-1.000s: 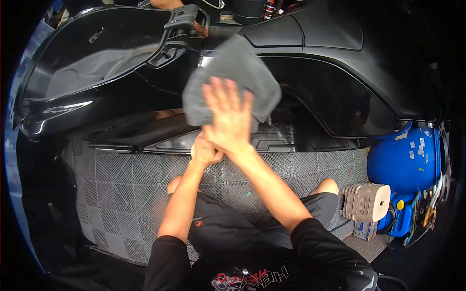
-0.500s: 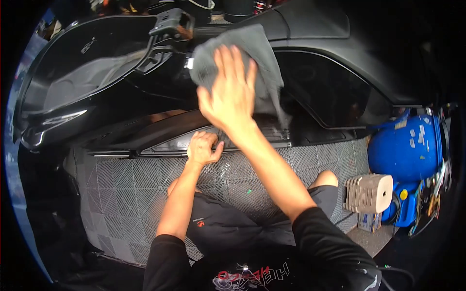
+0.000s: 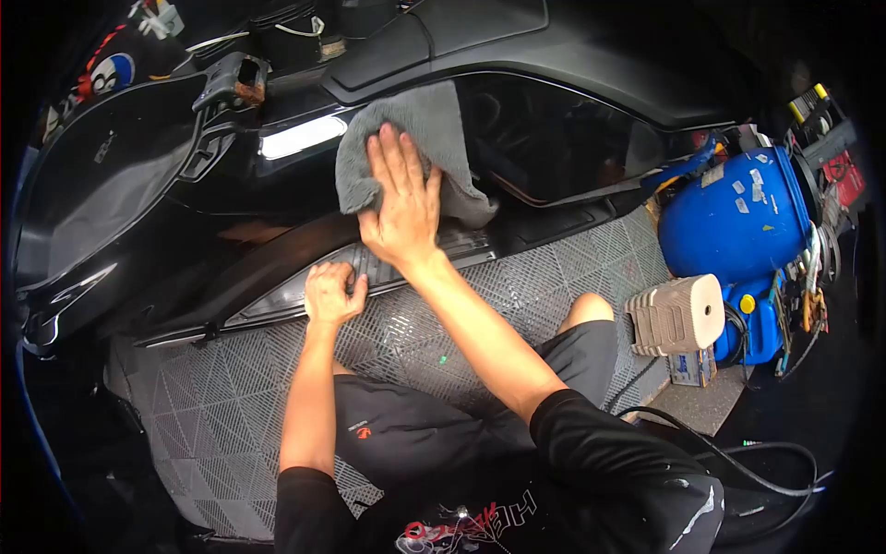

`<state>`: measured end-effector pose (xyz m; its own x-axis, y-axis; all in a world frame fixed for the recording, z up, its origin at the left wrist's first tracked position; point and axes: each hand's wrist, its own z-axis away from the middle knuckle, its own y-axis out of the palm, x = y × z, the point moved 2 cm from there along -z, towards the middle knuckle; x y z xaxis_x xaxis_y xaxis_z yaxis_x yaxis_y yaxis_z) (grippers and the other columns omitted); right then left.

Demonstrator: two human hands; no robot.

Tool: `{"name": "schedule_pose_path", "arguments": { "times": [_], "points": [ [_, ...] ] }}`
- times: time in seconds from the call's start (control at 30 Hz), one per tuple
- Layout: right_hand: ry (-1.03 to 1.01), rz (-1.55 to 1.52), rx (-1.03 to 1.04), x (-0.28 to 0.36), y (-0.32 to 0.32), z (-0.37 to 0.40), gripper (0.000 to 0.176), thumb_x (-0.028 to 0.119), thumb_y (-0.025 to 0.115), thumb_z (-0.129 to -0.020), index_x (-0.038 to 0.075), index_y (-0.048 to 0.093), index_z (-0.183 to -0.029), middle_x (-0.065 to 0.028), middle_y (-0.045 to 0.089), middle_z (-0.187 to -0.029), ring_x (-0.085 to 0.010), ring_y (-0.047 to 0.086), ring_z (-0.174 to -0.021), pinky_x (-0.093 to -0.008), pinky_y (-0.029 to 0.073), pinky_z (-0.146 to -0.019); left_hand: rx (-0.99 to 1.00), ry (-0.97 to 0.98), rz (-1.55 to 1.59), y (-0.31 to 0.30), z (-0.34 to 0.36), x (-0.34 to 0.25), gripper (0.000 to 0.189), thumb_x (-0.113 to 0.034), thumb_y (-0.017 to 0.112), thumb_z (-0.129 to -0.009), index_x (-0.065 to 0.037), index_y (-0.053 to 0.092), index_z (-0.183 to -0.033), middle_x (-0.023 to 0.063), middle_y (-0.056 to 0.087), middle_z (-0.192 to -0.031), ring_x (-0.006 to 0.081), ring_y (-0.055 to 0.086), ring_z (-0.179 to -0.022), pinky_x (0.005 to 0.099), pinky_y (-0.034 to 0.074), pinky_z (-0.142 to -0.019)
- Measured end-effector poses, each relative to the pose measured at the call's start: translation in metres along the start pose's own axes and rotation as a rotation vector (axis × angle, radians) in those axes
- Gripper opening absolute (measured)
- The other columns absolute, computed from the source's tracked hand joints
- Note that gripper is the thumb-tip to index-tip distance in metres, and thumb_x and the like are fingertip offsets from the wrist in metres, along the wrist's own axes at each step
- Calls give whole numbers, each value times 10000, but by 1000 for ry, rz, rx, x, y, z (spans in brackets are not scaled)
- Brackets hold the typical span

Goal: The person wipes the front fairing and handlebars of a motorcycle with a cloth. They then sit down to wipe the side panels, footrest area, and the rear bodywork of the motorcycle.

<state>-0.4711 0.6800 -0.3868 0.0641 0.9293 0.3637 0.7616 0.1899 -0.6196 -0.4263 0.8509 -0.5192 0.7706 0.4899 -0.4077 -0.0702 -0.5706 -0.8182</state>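
My right hand [image 3: 403,212] lies flat with fingers stretched on a grey cloth [image 3: 443,120], pressing it against the glossy black side panel [image 3: 517,138] of what looks like a motor scooter. The cloth's lower corner droops beside my wrist. Lower left, my left hand [image 3: 334,294] rests at the edge of the ribbed footboard [image 3: 281,300], its fingers bent over the rim and its thumb apart. The fingertips are partly hidden. A bright light reflection shows on the panel left of the cloth.
An open black compartment [image 3: 111,157] with a rusty hinge bracket [image 3: 247,83] is at left. On the right stand a blue drum [image 3: 729,217], a beige ribbed block [image 3: 678,314] and a blue jug [image 3: 761,332]. A black hose [image 3: 683,425] curls over the patterned grey floor mat [image 3: 221,415].
The view has shifted, bringing more of the right side into sight. My right hand and the cloth have moved slightly down the panel. My left hand stays at the footboard edge.
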Motion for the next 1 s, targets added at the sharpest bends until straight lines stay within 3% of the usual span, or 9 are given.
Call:
{"name": "schedule_pose_path", "arguments": {
  "times": [0.1, 0.17, 0.33, 0.37, 0.6, 0.7, 0.77, 0.9, 1.0],
  "points": [
    [68, -141, 135, -24, -5, 41, 788, 201, 604, -782, 60, 450, -1542, -97, 420, -1631, -305, 431, -1465, -587, 307, -1178, -17, 18, -21, 1, -1, 1, 310, -310, 730, -807, -91, 556, -673, 96, 611, -678, 333, 608, -717, 461, 471, -764],
    [516, -1163, 70, -60, -5, 89, 549, 225, 582, -928, 19, 559, -1437, -120, 609, -1449, -343, 535, -1369, -511, 368, -1176, -10, 41, -46, 3, 0, 2, 312, -308, 726, -813, -90, 553, -673, 97, 611, -681, 332, 608, -724, 459, 470, -774],
    [1294, -1809, -569, -68, -128, 144, 521, 432, 527, -1024, 49, 600, -1369, -126, 654, -1357, -340, 602, -1268, -512, 436, -1131, -6, 93, -21, 4, -1, -2, 298, -249, 716, -829, -100, 514, -668, 80, 575, -665, 311, 578, -698, 439, 424, -714],
    [1172, -2000, -593, -68, -144, 149, 540, 457, 520, -1022, 67, 593, -1388, -133, 633, -1393, -347, 587, -1285, -531, 427, -1133, -1, 96, -28, 2, -2, -4, 297, -242, 720, -826, -100, 514, -668, 75, 574, -662, 309, 577, -693, 435, 424, -710],
    [1320, -1720, -1114, -92, -124, 46, 631, 496, 537, -968, 78, 537, -1441, -122, 546, -1489, -347, 475, -1384, -509, 320, -1198, 29, 77, -40, 3, 0, -8, 289, -239, 730, -819, -100, 524, -672, 74, 574, -655, 310, 578, -687, 432, 428, -714],
    [1111, -1963, -1089, -59, -102, 29, 613, 493, 462, -1005, 72, 527, -1446, -119, 537, -1498, -327, 468, -1398, -485, 309, -1209, -34, 124, -60, 4, -1, -3, 260, -248, 721, -773, -98, 528, -685, 82, 575, -670, 319, 576, -704, 437, 426, -721],
    [1235, -1957, -991, -17, -116, 28, 603, 489, 401, -1027, 78, 526, -1450, -119, 540, -1498, -324, 470, -1401, -482, 302, -1215, -139, 202, -86, 4, -1, -5, 250, -258, 713, -738, -92, 531, -693, 92, 580, -690, 328, 576, -720, 442, 426, -723],
    [1502, -1245, -840, -17, -114, 100, 492, 430, 517, -1001, 83, 604, -1337, -83, 626, -1342, -285, 556, -1280, -465, 390, -1145, -17, 134, -26, 30, 12, 35, 265, -292, 694, -695, -84, 529, -698, 121, 587, -730, 351, 569, -735, 467, 425, -728],
    [1125, -1303, -851, -24, -227, 100, 641, 482, 543, -1011, 7, 505, -1440, -162, 589, -1366, -338, 563, -1292, -526, 433, -1131, -64, 107, -40, 8, -2, 1, 285, -270, 724, -758, -94, 516, -676, 103, 568, -683, 334, 563, -704, 467, 420, -709]
  ]
}}
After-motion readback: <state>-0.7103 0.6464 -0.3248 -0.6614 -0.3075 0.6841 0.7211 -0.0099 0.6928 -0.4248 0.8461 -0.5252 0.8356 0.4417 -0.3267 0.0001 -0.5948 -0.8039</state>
